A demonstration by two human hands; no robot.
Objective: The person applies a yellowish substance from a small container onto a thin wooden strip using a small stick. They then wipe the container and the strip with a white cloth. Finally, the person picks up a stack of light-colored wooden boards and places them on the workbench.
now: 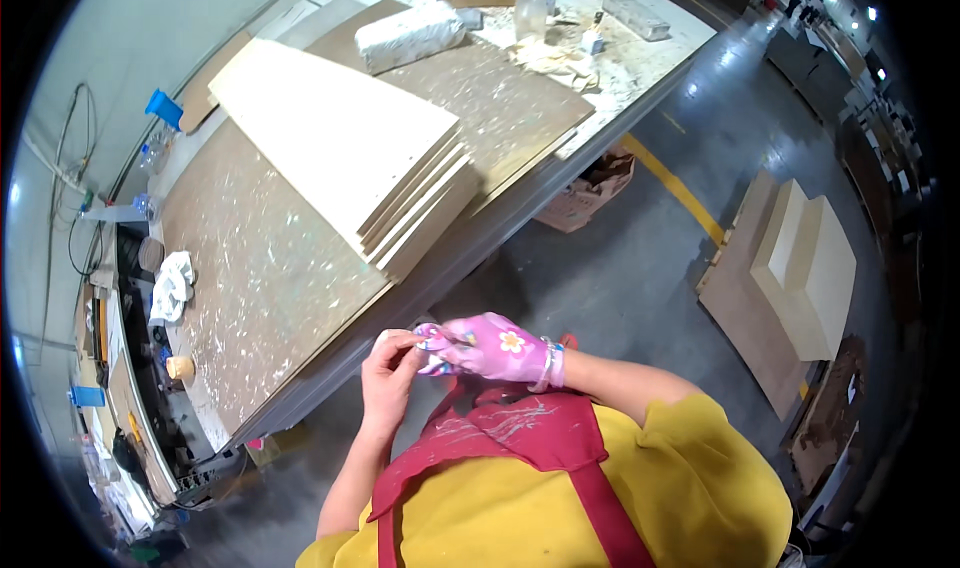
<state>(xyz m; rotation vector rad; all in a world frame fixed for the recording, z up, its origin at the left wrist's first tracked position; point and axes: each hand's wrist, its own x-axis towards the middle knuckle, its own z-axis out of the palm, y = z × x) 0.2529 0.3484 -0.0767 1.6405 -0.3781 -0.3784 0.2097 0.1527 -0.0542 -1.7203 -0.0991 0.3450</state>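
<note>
My bare left hand [386, 373] is closed in a pinch in front of my red apron [500, 423]. Between its fingertips and my right hand is a small bunched patterned glove [433, 350], with white, blue and pink on it. My right hand [500, 348] wears a pink glove with a white flower print, and its fingers are curled around the bunched one. Ahead of both hands, at the table's near edge, a stack of cream-coloured boards [345, 133] lies on a paint-spattered brown board [265, 253].
A wrapped white bundle [410, 36], a clear bottle [531, 8] and a crumpled cloth [555, 63] sit farther back on the table [660, 53]. A white rag [172, 288] lies at left. More panels [800, 268] stand on the floor at right.
</note>
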